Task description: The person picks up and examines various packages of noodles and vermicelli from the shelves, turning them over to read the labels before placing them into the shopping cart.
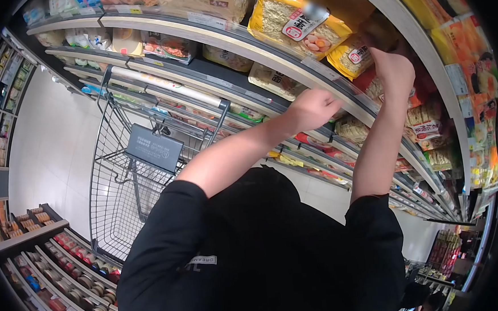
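Note:
My left hand (313, 108) is closed in front of the shelf edge, with its fingers curled and nothing visible in them. My right hand (393, 69) reaches into the shelf beside a small yellow noodle package (350, 57); its fingers are lost in shadow, so any grip is hidden. Left of that package lies a larger yellow noodle package (295, 24) with a red and white label. Below my right hand are red noodle packages, partly covered by my wrist and forearm.
A wire shopping cart (114, 186) stands at the left, against the shelves. Shelf edges (206, 21) curve across the top and down the right side. Hanging orange packages (475, 84) are at the far right. Another shelf unit with jars (68, 280) is at the lower left.

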